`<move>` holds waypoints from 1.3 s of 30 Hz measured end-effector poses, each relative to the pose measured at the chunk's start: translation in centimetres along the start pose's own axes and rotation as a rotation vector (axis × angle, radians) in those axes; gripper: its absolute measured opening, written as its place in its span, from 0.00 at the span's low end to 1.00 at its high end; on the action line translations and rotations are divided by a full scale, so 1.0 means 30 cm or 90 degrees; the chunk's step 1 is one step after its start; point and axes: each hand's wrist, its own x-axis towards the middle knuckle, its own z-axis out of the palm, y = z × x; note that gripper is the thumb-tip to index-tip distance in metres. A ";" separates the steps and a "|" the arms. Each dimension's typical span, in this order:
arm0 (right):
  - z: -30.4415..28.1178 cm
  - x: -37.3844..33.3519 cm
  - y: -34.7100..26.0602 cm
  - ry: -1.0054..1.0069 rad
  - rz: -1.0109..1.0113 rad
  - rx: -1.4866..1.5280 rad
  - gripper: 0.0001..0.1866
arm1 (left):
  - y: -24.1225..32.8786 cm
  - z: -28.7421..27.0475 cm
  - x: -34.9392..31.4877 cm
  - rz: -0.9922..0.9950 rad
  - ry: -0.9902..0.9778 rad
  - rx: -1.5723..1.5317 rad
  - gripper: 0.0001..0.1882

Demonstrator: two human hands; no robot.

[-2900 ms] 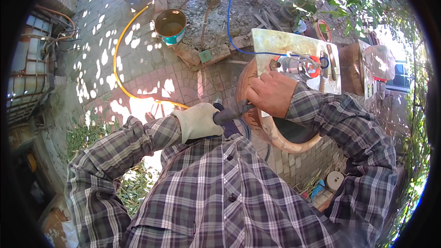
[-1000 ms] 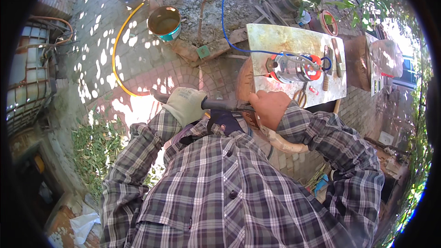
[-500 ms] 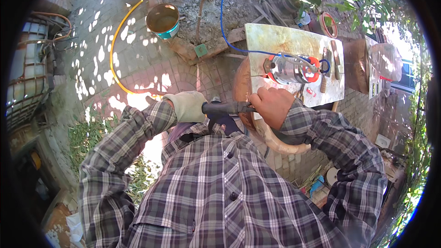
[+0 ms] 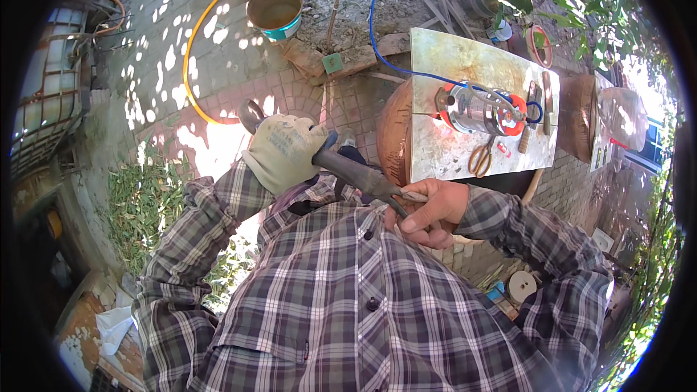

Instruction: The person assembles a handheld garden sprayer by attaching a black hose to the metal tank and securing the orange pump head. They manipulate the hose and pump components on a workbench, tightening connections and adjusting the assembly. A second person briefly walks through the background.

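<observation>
My left hand (image 4: 284, 152), in a pale work glove, is closed round the middle of a dark long-bodied tool (image 4: 356, 173). A dark curved end (image 4: 251, 115) shows past the far side of the glove; whether it belongs to the same tool I cannot tell. My bare right hand (image 4: 433, 212) pinches the tool's narrow, split-looking tip near my shirt front. The tool slants down from left to right. Its exact kind does not show clearly.
To the right, a pale-topped table (image 4: 443, 152) bears a shiny cylinder with red ends (image 4: 479, 109), scissors (image 4: 480, 160) and handled tools. A blue cord (image 4: 374, 22) runs to it. A rusty-inside bucket (image 4: 276, 11) and a yellow hose (image 4: 187, 65) lie farther off.
My right hand has come down toward my shirt and turned, its fingers now at the tool's tip. The tool has tilted from nearly level to a slant. The scissors have come into sight.
</observation>
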 end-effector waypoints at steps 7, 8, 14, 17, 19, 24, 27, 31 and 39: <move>0.013 -0.006 0.006 0.481 -0.101 -0.847 0.13 | -0.036 0.058 0.050 -0.038 -0.179 -0.074 0.09; 0.009 -0.011 0.008 0.551 -0.126 -1.052 0.12 | -0.054 0.043 0.060 -0.014 -0.218 -0.107 0.08; -0.081 -0.087 0.067 0.650 -0.182 -0.935 0.10 | -0.062 0.006 0.047 -0.125 -0.167 -0.110 0.07; -0.136 -0.011 0.173 0.675 -0.155 -0.830 0.14 | -0.073 0.004 -0.010 -0.112 -0.132 -0.132 0.10; -0.225 0.041 0.269 0.727 -0.163 -0.754 0.16 | -0.068 -0.003 0.020 -0.126 -0.176 -0.170 0.14; -0.445 0.201 0.439 0.922 -0.106 -0.567 0.22 | -0.028 -0.036 0.055 -0.009 -0.143 -0.280 0.22; -0.535 0.277 0.463 0.975 -0.129 -0.592 0.24 | 0.021 -0.038 0.048 0.087 -0.117 -0.284 0.34; -0.554 0.311 0.485 1.032 -0.329 -0.630 0.25 | 0.113 -0.048 0.127 0.091 -0.271 -0.274 0.39; -0.523 0.357 0.389 1.243 -0.607 -0.662 0.25 | 0.173 -0.034 0.316 -0.110 -0.365 -0.160 0.30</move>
